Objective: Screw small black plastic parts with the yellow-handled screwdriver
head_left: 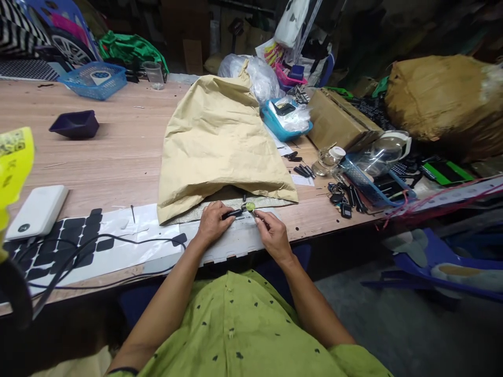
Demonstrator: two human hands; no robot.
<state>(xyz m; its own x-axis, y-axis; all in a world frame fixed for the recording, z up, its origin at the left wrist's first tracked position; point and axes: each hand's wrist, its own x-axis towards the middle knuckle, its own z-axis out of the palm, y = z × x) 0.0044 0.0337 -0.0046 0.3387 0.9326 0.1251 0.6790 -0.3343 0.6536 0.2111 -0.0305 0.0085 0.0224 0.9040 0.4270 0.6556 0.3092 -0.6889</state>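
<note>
— Looking down from the head, where are the hands?

— Both are just in front of the big tan paper bag [220,136], at its open end, over a white strip [236,243] on the wooden table [129,152].

— What does the left hand [212,222] do?

— It pinches a thin black piece [232,213] tight.

— And the right hand [273,235]?

— Its fingers are bent up close to a little green bit [250,207]. The green bit sits at the tip of the black piece. I cannot tell if the right hand holds it.

— What else is near the bag?

— A white box [37,211] lies far to the left of the bag. A blue basket [94,79] stands behind the bag, to the left.
</note>
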